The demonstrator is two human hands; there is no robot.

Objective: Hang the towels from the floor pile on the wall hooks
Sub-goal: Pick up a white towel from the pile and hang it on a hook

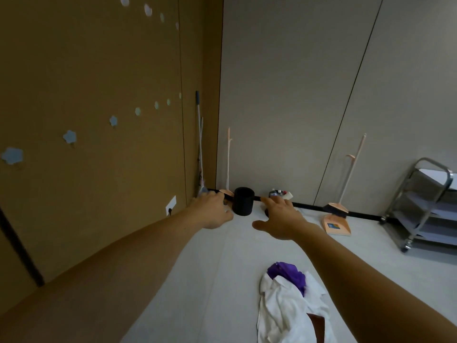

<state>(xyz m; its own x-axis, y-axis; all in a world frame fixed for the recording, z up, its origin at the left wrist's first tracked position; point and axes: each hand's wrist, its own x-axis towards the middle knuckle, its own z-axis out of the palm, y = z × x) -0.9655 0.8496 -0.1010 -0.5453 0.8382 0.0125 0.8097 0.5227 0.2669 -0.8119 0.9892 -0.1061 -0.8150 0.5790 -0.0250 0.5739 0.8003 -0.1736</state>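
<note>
Both my left hand (212, 210) and right hand (282, 219) were open and empty at mid-frame, the towel pile (290, 303) lay on the floor at lower right, so I judged I should stoop, lift one towel by its edge, then turn to the hooks (69, 137) at left

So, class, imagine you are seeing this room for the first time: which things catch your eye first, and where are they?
Two bare arms stretch forward, the left hand and right hand open and empty above the pale floor. Below them lies a pile of towels, white with a purple one on top. Pale blue flower-shaped wall hooks run in rows across the brown wall on the left, all bare.
</note>
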